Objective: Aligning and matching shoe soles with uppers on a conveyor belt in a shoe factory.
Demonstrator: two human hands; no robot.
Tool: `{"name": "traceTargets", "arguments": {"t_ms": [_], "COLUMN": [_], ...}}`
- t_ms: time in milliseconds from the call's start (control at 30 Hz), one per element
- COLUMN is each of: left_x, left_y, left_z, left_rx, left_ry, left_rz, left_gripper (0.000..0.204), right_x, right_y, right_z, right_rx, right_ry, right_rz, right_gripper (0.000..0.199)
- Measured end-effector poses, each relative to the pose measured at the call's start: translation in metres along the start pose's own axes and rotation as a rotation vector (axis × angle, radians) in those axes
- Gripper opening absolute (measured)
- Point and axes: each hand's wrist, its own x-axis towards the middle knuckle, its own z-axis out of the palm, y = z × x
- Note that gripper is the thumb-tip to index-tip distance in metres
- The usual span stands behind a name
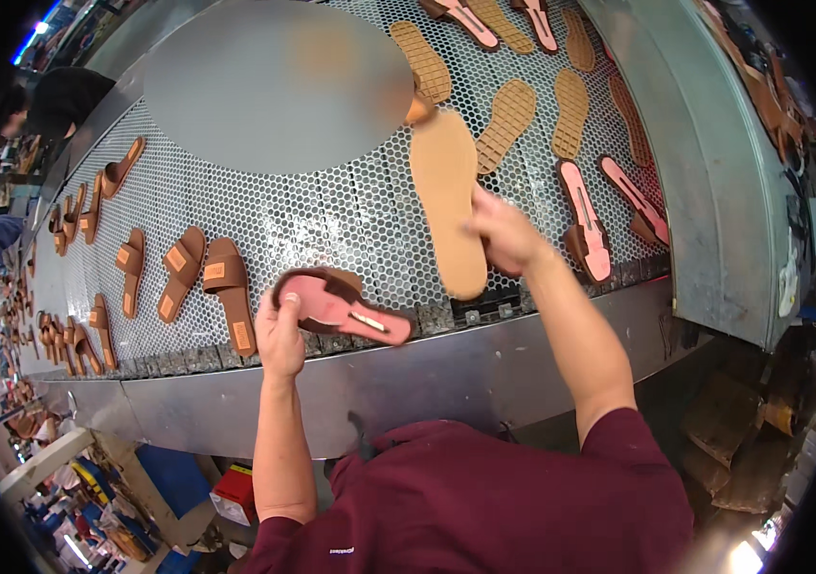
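Note:
My left hand grips a brown slide sandal upper by its strap end, its pink underside facing up. My right hand has its fingers closed on the edge of a tan outsole, smooth face up. Both pieces are apart, held over the near side of a perforated metal conveyor. Beyond my right hand lie several loose soles with a grid tread, such as one outsole. Nearer on the right, two upturned sandal uppers show pink undersides.
Several brown slide sandals rest right side up on the left part of the conveyor. A metal housing stands at its right end. A metal rail runs along the near edge. Another person is at the far left. A grey oval hides the far middle.

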Motion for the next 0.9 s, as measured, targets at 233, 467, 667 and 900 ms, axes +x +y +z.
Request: {"name": "traceTargets", "arguments": {"t_ms": [233,467,667,900], "left_x": [-0.052,-0.071,-0.074,-0.07], "left_y": [-0.061,-0.077,-0.08,-0.076], "left_z": [0.012,0.028,0.018,0.025], "left_rx": [0.069,0.007,-0.02,-0.034], "left_ry": [-0.111,0.02,0.08,-0.089], "left_rz": [-0.333,-0.4,-0.392,-0.431], "left_gripper": [0.025,0.024,0.025,0.027], "right_x": [-0.1,0.056,0.081,0.017], "right_y": [0.092,0.005,0.01,0.01], "right_z": [-0.007,0.03,0.023,-0.003], "right_rx": [-0.205,-1.458,-1.919,-1.02], "right_ry": [0.152,0.363,0.113,0.036], "right_rz": [0.227,0.053,0.088,0.01], "right_gripper": [0.042,0.029,0.03,0.042]}}
